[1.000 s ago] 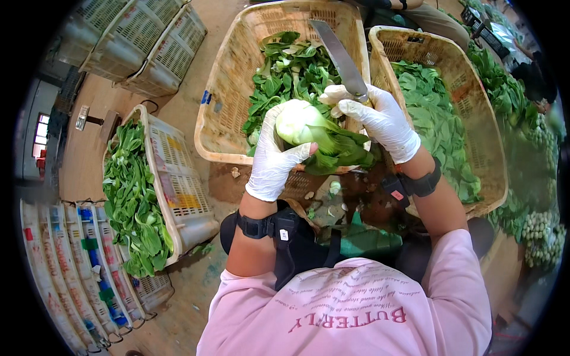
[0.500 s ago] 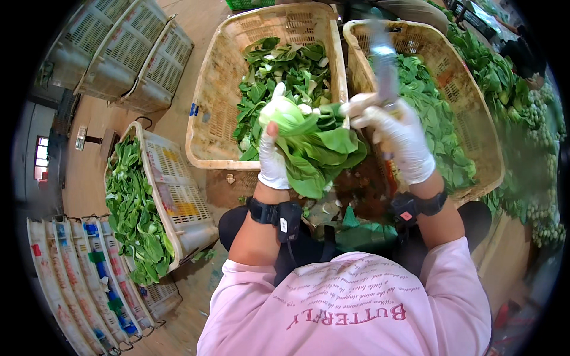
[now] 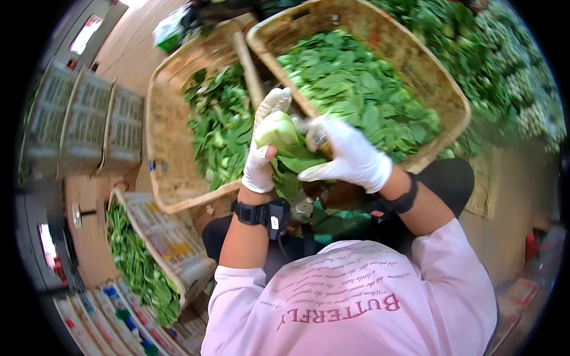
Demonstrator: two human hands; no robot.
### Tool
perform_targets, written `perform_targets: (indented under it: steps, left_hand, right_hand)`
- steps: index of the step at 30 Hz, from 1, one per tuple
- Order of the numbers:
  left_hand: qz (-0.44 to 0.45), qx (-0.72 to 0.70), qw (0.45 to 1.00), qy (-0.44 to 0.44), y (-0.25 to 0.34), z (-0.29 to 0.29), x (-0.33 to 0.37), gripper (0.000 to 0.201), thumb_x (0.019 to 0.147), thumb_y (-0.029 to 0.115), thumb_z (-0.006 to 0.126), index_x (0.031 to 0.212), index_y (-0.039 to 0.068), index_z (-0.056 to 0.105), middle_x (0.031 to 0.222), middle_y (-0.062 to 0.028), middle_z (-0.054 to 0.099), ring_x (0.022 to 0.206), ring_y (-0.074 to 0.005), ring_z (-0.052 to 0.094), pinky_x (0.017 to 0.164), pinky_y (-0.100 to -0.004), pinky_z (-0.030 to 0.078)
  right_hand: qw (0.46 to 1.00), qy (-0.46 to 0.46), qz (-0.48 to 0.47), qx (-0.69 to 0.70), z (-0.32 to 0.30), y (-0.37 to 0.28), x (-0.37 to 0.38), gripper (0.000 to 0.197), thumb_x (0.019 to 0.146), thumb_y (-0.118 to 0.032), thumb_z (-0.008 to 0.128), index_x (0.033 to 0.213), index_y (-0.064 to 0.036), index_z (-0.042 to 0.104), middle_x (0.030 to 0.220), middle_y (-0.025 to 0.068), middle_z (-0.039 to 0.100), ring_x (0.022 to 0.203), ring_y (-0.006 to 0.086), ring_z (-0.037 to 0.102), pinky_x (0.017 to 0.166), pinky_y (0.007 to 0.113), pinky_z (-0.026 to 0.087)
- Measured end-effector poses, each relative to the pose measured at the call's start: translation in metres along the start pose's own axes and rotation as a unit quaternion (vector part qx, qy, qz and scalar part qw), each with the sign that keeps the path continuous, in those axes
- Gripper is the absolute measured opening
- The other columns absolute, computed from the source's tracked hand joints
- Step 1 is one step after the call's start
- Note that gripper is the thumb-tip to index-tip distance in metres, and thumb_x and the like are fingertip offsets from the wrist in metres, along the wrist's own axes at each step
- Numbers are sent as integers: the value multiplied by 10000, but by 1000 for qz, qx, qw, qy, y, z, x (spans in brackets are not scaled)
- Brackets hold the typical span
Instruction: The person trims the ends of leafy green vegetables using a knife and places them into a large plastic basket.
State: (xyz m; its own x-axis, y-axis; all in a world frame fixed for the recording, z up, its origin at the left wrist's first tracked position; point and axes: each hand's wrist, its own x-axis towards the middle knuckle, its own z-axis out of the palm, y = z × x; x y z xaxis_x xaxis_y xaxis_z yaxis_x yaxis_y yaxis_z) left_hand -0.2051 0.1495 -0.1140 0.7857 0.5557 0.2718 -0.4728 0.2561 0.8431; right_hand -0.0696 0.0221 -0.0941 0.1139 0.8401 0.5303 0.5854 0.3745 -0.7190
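A head of bok choy (image 3: 278, 132) is gripped in my white-gloved left hand (image 3: 259, 169), its pale base up and its green leaves hanging down. The bare thumb tip of that hand presses on the stalks. Close on its right, my gloved right hand (image 3: 353, 155) is closed round a knife (image 3: 316, 141); only a small part of the knife shows, and its blade is mostly hidden. The right thumb lies against the leaves. Beneath my hands, the two large crates meet.
A yellowed crate (image 3: 169, 199) at the left holds trimmed leaves (image 3: 222, 130). Another crate (image 3: 454, 98) at the right is full of bok choy (image 3: 362, 89). More greens (image 3: 427, 24) lie beyond it. At my left stand a tilted crate of greens (image 3: 142, 261) and stacked crates (image 3: 83, 124).
My view has turned to the right. My right hand has brought the knife from its raised position down beside the bok choy, which stays in my left hand.
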Motion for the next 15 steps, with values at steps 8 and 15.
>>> perform_targets:
  steps: [8, 15]
  left_hand:
    - [-80, 135, 987, 40, -45, 49, 36, 1018, 733, 657, 597, 1494, 132, 172, 1500, -140, 233, 1387, -275, 225, 1092, -502, 164]
    - [-299, 238, 923, -41, -96, 52, 84, 535, 902, 407, 532, 1353, 128, 460, 1362, -46, 480, 1274, -199, 409, 995, -381, 325]
  right_hand:
    - [866, 201, 392, 237, -126, 48, -118, 199, 776, -119, 709, 764, -95, 513, 692, -38, 499, 572, 73, 469, 550, 247, 426]
    - [757, 486, 427, 90, -296, 100, -193, 240, 850, -281, 683, 819, -120, 508, 635, -27, 505, 471, 101, 468, 445, 255, 399]
